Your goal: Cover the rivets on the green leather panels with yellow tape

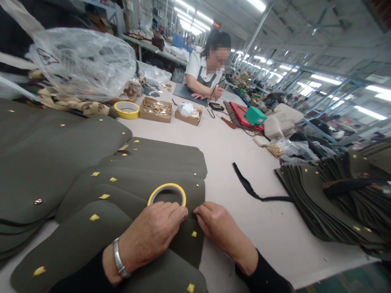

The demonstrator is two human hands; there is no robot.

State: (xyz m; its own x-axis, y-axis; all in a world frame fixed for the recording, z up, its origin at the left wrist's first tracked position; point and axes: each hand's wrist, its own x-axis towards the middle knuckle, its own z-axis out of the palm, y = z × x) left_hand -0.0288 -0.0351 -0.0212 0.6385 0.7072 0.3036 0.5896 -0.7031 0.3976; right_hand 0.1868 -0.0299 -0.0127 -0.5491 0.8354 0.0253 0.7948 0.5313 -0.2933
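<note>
My left hand point(152, 232), with a silver bangle at the wrist, is closed on a yellow roll of tape point(183, 194) that stands tilted above dark olive panels point(82, 240). My right hand point(221, 226) is closed in a pinch close beside it, at the right edge of a panel; what its fingertips hold is too small to make out. Small yellow tape pieces point(94, 217) stick to several panels. Small metal studs point(197, 186) show near the edge of one panel, and more sit on the stack at the left.
Another yellow tape roll point(132, 115) lies by a box of brass-coloured parts point(155, 118) and a smaller box point(187, 119). A black strip point(244, 183) leads to a panel stack point(305, 203) at the right. Across the table a co-worker point(201, 77) leans over a mat.
</note>
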